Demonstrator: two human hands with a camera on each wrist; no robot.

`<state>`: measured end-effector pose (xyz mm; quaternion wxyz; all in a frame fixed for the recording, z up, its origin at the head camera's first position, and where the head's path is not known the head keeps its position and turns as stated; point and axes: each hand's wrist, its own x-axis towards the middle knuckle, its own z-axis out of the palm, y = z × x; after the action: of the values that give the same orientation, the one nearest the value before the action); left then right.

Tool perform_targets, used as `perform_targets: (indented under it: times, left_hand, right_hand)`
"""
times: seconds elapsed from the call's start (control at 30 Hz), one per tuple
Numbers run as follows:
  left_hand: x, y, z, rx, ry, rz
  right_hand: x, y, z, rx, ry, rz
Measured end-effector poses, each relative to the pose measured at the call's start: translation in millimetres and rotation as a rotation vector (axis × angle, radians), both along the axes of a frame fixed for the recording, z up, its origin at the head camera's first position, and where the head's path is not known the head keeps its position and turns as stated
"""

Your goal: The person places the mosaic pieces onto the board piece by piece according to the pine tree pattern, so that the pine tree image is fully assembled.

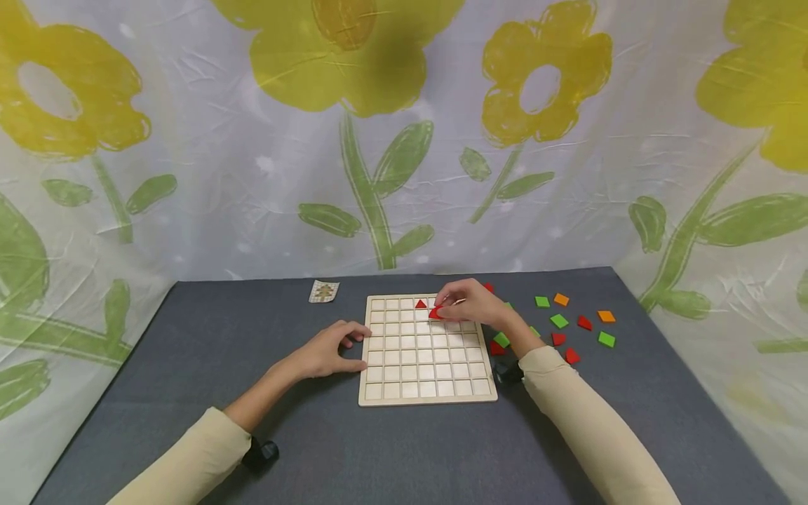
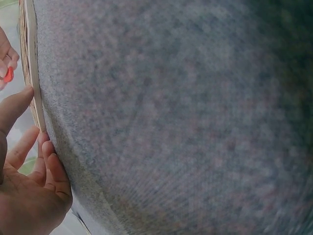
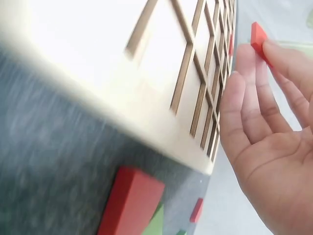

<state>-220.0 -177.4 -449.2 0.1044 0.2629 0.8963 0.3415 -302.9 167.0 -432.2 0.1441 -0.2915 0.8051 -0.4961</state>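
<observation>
A pale wooden grid board (image 1: 392, 374) lies flat on the table. One red triangle tile (image 1: 421, 304) sits in a cell of its top row. Over the board's upper right, my right hand (image 1: 472, 304) pinches another red triangle tile (image 3: 258, 39) between thumb and fingertips; the right wrist view shows it raised beside the grid. At the board's left edge, my left hand (image 1: 328, 349) touches the rim with thumb and fingertips, its fingers spread and loosely bent, as the left wrist view (image 2: 41, 191) also shows.
Right of the board, loose tiles lie scattered: several green squares (image 1: 559, 321), red triangles (image 1: 584, 322) and two orange tiles (image 1: 606, 316). Some are partly hidden behind my right arm. A small patterned card (image 1: 324, 291) lies beyond the board's left corner. A flowered curtain (image 1: 265, 168) surrounds the dark table (image 1: 315, 449).
</observation>
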Motion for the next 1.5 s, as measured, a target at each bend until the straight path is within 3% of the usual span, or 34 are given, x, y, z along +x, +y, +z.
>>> perform_targets:
  times: [0.37,0.6,0.83,1.5]
  left_hand:
    - [-2.8,0.2,-1.6,0.010,-0.001,-0.010]
    - [-2.6,-3.8,1.2,0.024,-0.002,-0.017]
    - [-2.3,-3.8,1.4,0.013,0.002,-0.007]
    - [-2.2,-2.6,-3.2,0.008,-0.001,-0.001]
  right_hand:
    - [-6.6,-15.2,-1.5,0.014,-0.048,-0.002]
    - [-14.2,-24.7,2.0,0.032,-0.010,0.025]
    - [-11.4,-42.5,5.4,-0.005,0.006,0.085]
    - [-13.8,-62.6,-4.4,0.197,0.106,0.028]
